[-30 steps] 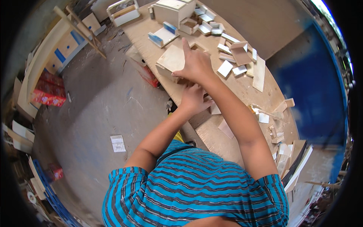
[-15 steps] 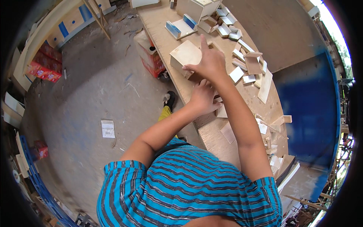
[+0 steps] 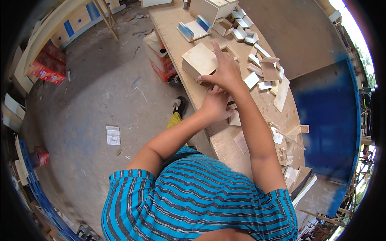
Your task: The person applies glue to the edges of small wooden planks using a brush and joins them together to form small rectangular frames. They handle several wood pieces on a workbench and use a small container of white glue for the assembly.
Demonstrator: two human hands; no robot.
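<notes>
Right hand, still splayed, at wooden box

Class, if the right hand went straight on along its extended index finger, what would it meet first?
The right hand would probably meet the wooden piece with two blue sides, though depth is unclear and it might pass above.
</notes>
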